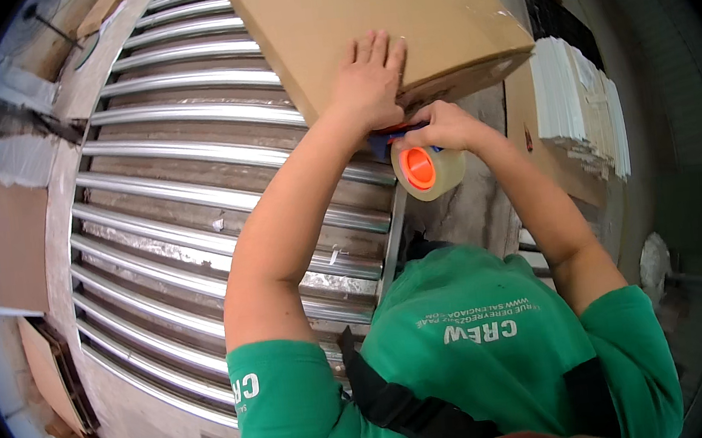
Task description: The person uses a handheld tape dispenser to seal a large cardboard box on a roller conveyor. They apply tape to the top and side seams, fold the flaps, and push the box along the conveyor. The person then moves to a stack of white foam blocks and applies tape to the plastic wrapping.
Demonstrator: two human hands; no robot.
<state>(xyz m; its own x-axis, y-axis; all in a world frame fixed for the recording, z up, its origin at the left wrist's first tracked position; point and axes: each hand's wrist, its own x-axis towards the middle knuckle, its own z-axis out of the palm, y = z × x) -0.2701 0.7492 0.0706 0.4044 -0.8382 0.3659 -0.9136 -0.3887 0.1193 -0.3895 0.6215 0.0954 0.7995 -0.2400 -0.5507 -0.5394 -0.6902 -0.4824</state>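
Observation:
A large brown cardboard box point(398, 17) lies on the metal rollers, set at a slant. My left hand point(371, 84) rests on its top near the close edge, fingers spread and flat. Against the box's near end, my right hand point(448, 126) is closed round a tape dispenser point(419, 169). The dispenser has a clear tape roll on an orange hub, and a bit of blue and red shows at its head. My fingers hide most of its handle, and its front lies partly behind my left wrist.
A roller conveyor point(190, 155) with several metal rollers runs along the left. To the right of the box stands a stack of white flat sheets point(574, 101) beside brown cardboard point(564, 167). Further left, a brown panel point(12, 246) with a pale frame stands past the conveyor's side rail.

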